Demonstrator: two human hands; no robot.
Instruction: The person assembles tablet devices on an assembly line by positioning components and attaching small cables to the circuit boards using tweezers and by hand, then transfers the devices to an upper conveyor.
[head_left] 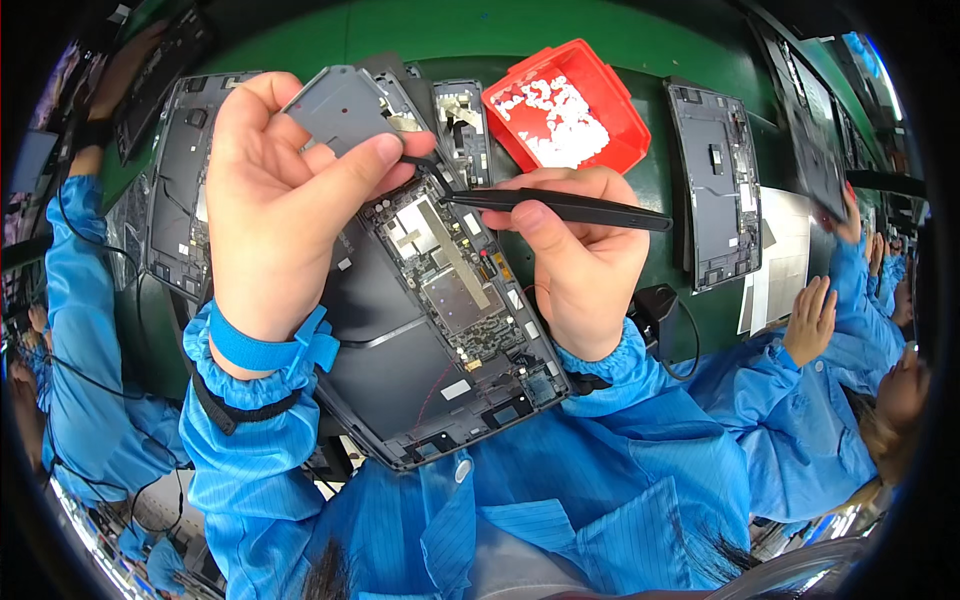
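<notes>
Several white labels [456, 389] show; left hand [280, 205] pinches black strip [424, 163], right hand [588, 262] grips tweezers [590, 208].

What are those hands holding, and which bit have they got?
The right hand holds black tweezers partway along, toward the tips. The left hand seems to pinch a black strip by one end.

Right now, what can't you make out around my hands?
All in the head view:
- Tweezers: tips too small to tell whether they grip the black strip.
- Open device: left side partly hidden by your left hand.
- Red bin: floor mostly hidden under white pieces.
</notes>
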